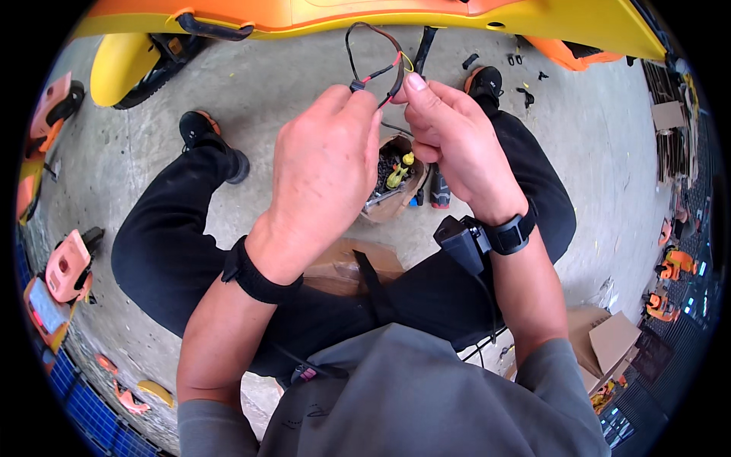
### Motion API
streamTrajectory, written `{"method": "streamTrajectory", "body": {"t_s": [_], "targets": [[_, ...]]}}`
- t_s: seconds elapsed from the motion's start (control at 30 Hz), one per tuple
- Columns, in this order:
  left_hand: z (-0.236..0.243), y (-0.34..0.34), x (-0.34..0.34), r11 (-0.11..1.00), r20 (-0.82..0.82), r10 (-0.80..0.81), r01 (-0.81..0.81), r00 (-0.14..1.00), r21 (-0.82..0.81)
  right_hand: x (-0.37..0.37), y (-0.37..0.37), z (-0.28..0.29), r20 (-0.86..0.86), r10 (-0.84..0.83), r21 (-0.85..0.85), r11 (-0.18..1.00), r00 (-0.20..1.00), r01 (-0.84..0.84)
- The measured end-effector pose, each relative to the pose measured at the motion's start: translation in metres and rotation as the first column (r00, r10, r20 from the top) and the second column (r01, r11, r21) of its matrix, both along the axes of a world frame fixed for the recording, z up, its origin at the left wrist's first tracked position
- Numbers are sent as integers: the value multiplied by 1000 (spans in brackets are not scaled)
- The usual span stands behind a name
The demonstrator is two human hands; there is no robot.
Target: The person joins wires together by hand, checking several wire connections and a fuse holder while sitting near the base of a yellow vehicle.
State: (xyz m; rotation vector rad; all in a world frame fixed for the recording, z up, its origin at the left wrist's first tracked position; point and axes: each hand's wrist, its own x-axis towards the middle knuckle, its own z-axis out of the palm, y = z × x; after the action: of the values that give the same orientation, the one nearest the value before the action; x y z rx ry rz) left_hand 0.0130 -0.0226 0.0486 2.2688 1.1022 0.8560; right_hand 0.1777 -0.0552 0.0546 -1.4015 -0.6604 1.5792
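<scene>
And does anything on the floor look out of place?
Yes: small black pieces lie scattered on the floor near the right shoe. That looks odd because other black bits sit together in a container.

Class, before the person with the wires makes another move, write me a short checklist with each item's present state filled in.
1. Both hands on the wires: ok; left hand and right hand grip the wire loop.
2. Wire loop slack: ok, it curves loosely.
3. Dark fitting fully seated: cannot tell, too small.
4. Open carton between the legs: ok, parts inside.
5. Floor free of loose pieces: not ok, small black pieces lie near the right shoe.
</scene>
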Motion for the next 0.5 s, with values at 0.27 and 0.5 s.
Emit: {"method": "streamTrajectory", "body": {"t_s": [0.27,0.5], "targets": [[-2,-5,3,963,70,-64,80,996,-256,17,3,-14,-131,-20,75,997,991,30],[3,2,-4,483,450,87,358,889,-799,24,4,-12,-332,116,177,982,936,-59]]}}
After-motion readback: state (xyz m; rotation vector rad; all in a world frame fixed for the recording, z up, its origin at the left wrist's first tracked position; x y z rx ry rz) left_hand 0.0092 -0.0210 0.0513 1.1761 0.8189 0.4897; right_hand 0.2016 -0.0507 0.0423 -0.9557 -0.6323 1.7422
